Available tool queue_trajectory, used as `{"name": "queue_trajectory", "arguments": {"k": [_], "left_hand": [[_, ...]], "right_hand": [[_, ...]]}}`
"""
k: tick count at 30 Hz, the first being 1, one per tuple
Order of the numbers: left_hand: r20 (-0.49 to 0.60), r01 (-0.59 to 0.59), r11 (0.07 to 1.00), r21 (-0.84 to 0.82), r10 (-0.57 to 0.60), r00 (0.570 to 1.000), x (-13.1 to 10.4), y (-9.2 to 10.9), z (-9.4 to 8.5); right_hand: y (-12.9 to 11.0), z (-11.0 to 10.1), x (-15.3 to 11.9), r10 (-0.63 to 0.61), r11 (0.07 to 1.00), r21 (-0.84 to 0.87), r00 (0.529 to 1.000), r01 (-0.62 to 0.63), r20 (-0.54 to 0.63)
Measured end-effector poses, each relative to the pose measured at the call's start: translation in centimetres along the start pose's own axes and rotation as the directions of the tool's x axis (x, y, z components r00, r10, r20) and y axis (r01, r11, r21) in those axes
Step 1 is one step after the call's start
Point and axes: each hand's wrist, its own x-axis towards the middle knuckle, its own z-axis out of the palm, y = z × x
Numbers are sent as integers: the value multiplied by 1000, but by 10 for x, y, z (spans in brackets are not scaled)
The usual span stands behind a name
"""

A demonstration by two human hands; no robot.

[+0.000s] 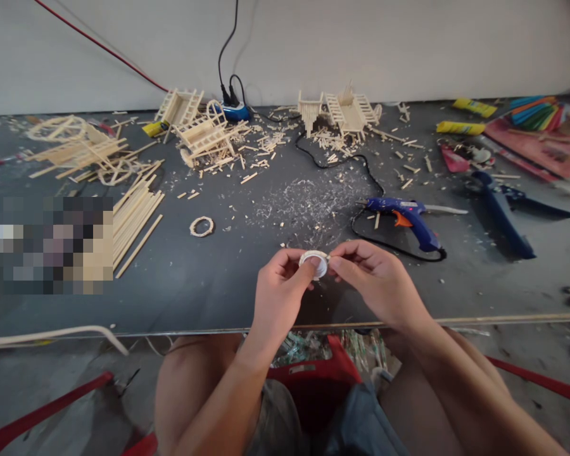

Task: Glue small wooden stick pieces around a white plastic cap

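Observation:
My left hand [278, 288] grips a small white round cap [321, 268], its thumb pressed on the inner face. A pale wooden band appears to run along part of the cap's rim. At the cap's right edge, the thumb and forefinger of my right hand [377, 275] pinch together on a tiny piece, mostly hidden by the fingertips. To the left on the table lies a small ring of short wooden pieces [192, 228]. A blue glue gun [396, 206] with a glue stick in its back rests beyond my right hand.
Miniature wooden carts [204, 139] and offcuts line the back of the grey table [228, 272]. Thin wooden sticks [135, 221] lie left. A dark blue hand tool [506, 215] is at right, near yellow tubes [460, 128]. The glue gun's black cable [361, 158] crosses the table.

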Motion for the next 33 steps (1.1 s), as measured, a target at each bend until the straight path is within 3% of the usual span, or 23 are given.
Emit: {"name": "queue_trajectory", "arguments": {"k": [26,33], "left_hand": [[-4,-40,999,-21,40,999,0,-3,0],[11,-36,981,-192,39,999,1,-7,1]], "right_hand": [[0,1,0,-6,1000,-5,1000,6,0],[5,3,-2,-72,989,128,997,73,-13]]}}
